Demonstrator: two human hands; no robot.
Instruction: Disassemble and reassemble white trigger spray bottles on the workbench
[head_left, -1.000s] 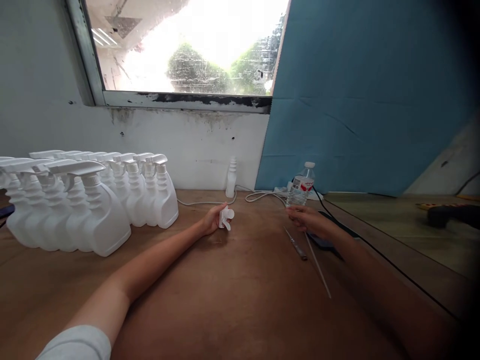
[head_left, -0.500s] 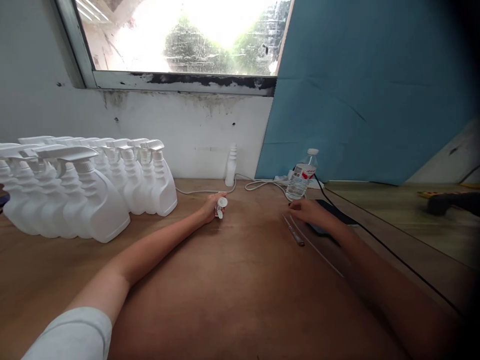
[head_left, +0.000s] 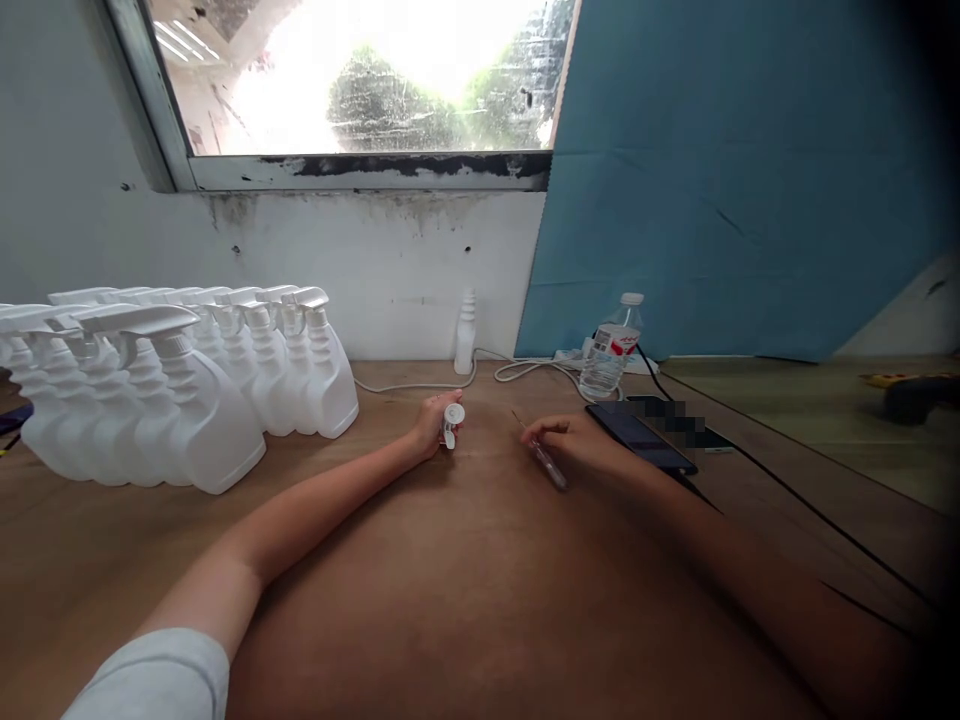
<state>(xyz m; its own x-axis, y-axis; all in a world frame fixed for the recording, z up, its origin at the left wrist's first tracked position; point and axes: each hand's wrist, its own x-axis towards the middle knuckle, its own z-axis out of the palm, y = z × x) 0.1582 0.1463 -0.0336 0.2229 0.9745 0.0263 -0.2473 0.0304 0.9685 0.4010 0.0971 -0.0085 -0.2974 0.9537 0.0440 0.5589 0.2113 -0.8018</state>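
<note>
OK so, going left to right from my end. Far left I've got two rows of white plastic spray bottles with trigger tops (head_left: 214, 430) standing on the wooden table (head_left: 420, 580), well apart from anything I'm handling.

Then my left hand (head_left: 430, 425), out over the middle of the table. Its fingers are closed around a small white plastic trigger spray head (head_left: 454, 413), round end facing back toward the camera, the trigger part hanging below it. A slim white ribbed plastic bottle (head_left: 465, 335) stands upright behind, near the wall.

Next comes a bit of bare table, and here's the relation that matters: a thin tool with a metal-looking shank and a translucent brownish handle (head_left: 554, 471) sits on the right side of that gap. Its long axis runs diagonally, fine tip pointing away and left, to the spray head's side, handle end back toward me and right. Tip and spray head are apart but near.

My right hand (head_left: 574, 440) is the nearer one to the tool: fingers pinched together on it around where shank meets handle. Can't tell if the handle end touches the table. Past that hand, a flat dark phone (head_left: 641, 438) lies just beside the wrist.
</note>
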